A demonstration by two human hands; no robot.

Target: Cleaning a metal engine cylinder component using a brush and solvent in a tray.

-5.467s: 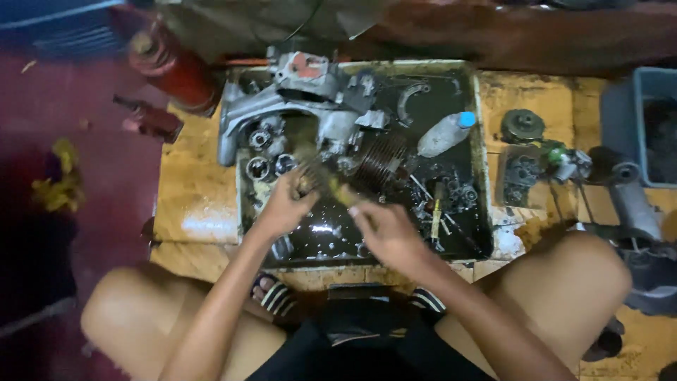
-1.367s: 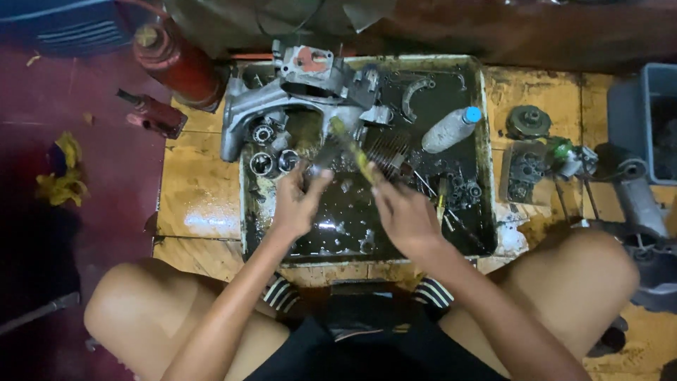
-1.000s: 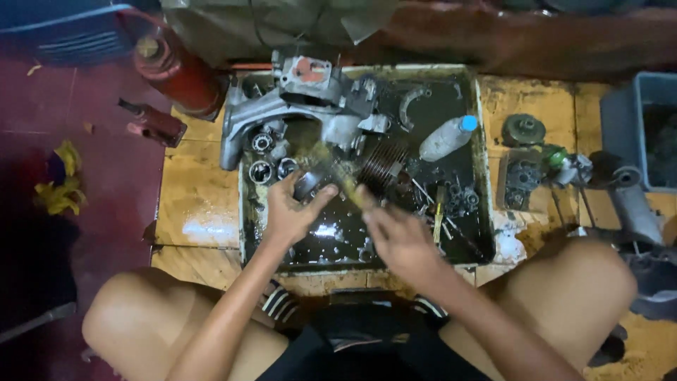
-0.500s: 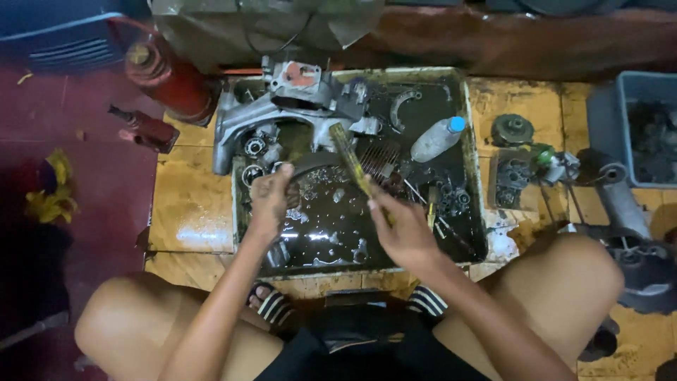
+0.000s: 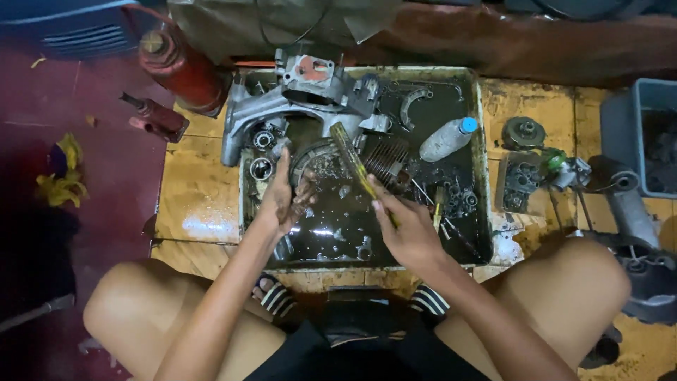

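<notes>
My left hand (image 5: pixel 283 199) grips a dark ring-shaped part (image 5: pixel 310 152) over the oily metal tray (image 5: pixel 481 176). My right hand (image 5: pixel 407 229) holds a brush with a yellow-green handle (image 5: pixel 352 161); its far end points up toward the ring part and the grey engine casing (image 5: pixel 296 95). A finned cylinder (image 5: pixel 388 159) lies just right of the brush. Both hands hover above the dark liquid in the tray.
A plastic bottle with a blue cap (image 5: pixel 446 139) lies in the tray's right half, among several small parts. A red jack (image 5: pixel 180 67) stands at upper left. Gears (image 5: pixel 523 131) and a grey bin (image 5: pixel 638 134) sit at right on the wooden boards.
My left hand has slid down from the bearings to the ring part. The brush swung from across the tray middle to point up-left, and the view shifted slightly.
</notes>
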